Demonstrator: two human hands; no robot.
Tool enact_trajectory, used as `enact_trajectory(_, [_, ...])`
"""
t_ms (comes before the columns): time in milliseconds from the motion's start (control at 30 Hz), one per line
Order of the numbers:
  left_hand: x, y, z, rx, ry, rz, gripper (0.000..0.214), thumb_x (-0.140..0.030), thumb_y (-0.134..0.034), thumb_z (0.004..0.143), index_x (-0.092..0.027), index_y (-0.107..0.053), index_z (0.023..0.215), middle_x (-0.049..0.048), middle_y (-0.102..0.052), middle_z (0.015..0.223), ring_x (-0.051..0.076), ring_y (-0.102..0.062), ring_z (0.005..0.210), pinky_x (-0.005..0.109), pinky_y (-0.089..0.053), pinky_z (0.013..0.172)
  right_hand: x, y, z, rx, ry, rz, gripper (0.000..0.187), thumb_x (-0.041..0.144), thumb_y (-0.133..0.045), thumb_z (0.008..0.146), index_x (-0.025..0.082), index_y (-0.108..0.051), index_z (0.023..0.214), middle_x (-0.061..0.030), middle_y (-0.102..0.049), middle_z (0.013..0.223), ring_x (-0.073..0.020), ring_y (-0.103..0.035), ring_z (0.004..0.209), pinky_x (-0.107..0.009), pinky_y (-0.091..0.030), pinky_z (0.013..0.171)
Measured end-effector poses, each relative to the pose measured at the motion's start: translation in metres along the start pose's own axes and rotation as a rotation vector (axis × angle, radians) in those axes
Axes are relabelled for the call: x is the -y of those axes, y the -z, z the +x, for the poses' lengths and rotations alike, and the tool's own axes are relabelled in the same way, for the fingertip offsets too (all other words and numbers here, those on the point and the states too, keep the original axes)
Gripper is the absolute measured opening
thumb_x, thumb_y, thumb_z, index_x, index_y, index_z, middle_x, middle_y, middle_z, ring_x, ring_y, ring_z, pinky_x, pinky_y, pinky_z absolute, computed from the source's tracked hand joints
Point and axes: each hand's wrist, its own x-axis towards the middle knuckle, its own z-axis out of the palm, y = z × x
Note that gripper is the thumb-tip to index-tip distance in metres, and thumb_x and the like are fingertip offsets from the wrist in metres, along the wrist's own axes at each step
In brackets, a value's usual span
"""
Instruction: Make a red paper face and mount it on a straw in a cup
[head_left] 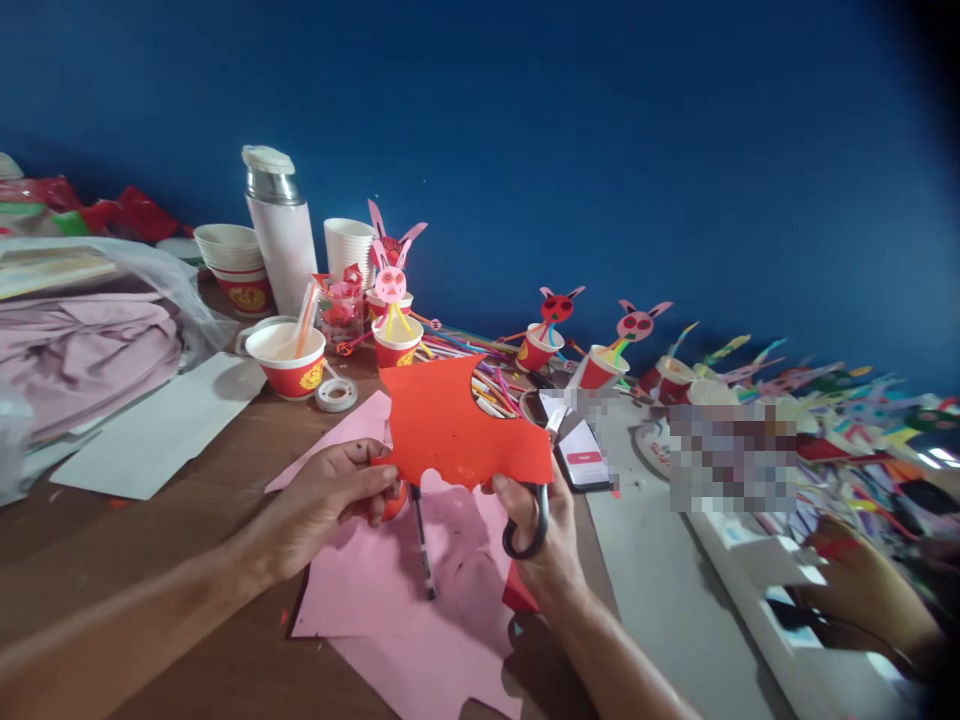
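Note:
A red-orange sheet of paper [457,425] with curved cut-outs along its edges is held up over the table. My right hand [551,545] grips it between thumb and fingers at its lower right corner. Scissors [538,530] with a black handle hang on the same hand, their blades mostly hidden behind the sheet. At the sheet's left edge, my left hand [337,490] is closed in a pinch on a small red paper piece [394,502], mostly covered by the fingers. Below lie pink paper sheets [360,590] and a dark pen [423,550].
Behind are paper cups [285,365], a tape roll [336,394], a white flask [281,235] and rabbit-faced figures [391,284] in cups. A phone [585,455] lies right. Another person's arm [870,590] is at far right beside a white foam tray [739,570].

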Motion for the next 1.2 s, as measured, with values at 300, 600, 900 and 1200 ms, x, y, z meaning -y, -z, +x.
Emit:
enact_trajectory(300, [-0.005, 0.007, -0.005, -0.083, -0.202, 0.137, 0.021, -0.029, -0.076, 0.071, -0.017, -0.063, 0.08, -0.0025, -0.065, 0.056, 0.01, -0.058, 0.056, 0.017, -0.044, 0.057, -0.015, 0.004, 0.0, 0.057, 0.207, -0.126, 0.021, 0.035, -0.067, 0.082, 0.022, -0.055, 0.094, 0.001, -0.063, 0.079, -0.0138, -0.059, 0.069, -0.027, -0.048, 0.067])
enact_trajectory(600, [-0.044, 0.014, -0.012, -0.087, -0.47, -0.263, 0.015, -0.022, -0.074, 0.071, -0.02, -0.063, 0.081, -0.0024, -0.068, 0.067, 0.01, -0.059, 0.056, 0.019, -0.05, 0.054, -0.033, -0.004, -0.005, 0.332, 0.306, -0.308, 0.039, 0.04, -0.069, 0.08, 0.023, -0.052, 0.111, -0.0013, -0.067, 0.081, -0.0171, -0.062, 0.075, -0.033, -0.049, 0.075])
enact_trajectory(900, [-0.052, -0.004, -0.006, -0.003, -0.499, -0.368, 0.012, -0.019, -0.075, 0.066, -0.015, -0.067, 0.074, -0.0008, -0.067, 0.064, 0.009, -0.057, 0.054, 0.016, -0.047, 0.048, -0.032, -0.008, -0.012, 0.466, 0.549, -0.61, 0.044, 0.054, -0.071, 0.073, 0.022, -0.063, 0.102, -0.0014, -0.069, 0.078, -0.0152, -0.06, 0.068, -0.027, -0.047, 0.07])
enact_trajectory(1200, [-0.036, 0.0, -0.001, -0.117, -0.367, -0.44, 0.02, -0.009, -0.076, 0.056, -0.013, -0.061, 0.069, 0.0023, -0.068, 0.061, 0.012, -0.059, 0.051, 0.021, -0.05, 0.048, -0.025, -0.009, -0.015, 0.457, 0.352, -0.647, 0.047, 0.055, -0.071, 0.071, 0.02, -0.064, 0.1, 0.0, -0.066, 0.066, -0.0156, -0.058, 0.058, -0.028, -0.049, 0.061])
